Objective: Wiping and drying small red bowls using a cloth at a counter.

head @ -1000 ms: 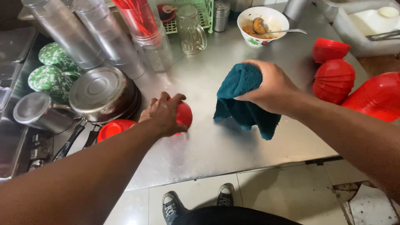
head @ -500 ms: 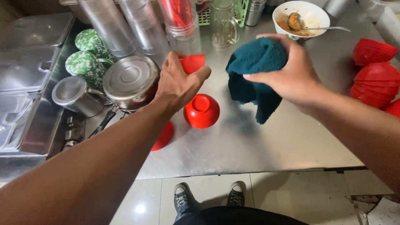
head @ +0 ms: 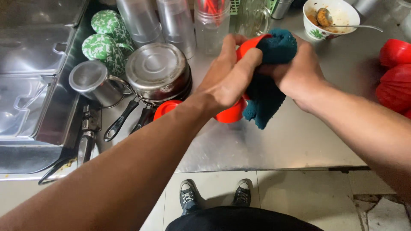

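My left hand [head: 229, 77] grips a small red bowl [head: 250, 42] lifted above the steel counter [head: 299, 137]. My right hand [head: 299, 72] presses a dark teal cloth [head: 269, 85] into and around that bowl, and the cloth's tail hangs down below my hands. Another red bowl [head: 231, 114] sits upside down on the counter just under my left wrist, partly hidden. A red lid or bowl [head: 165, 109] lies beside it to the left.
A lidded steel pot [head: 156, 70] and a steel mug [head: 92, 85] stand at the left, by steel trays [head: 30, 85]. Clear tumblers [head: 171, 23], green patterned bowls [head: 105, 40], a used white bowl with spoon [head: 329, 15] line the back. Stacked red bowls [head: 396, 81] sit far right.
My left hand has lifted one red bowl off the counter and brought it up to the cloth; my right hand has moved left and now wraps the cloth around it.
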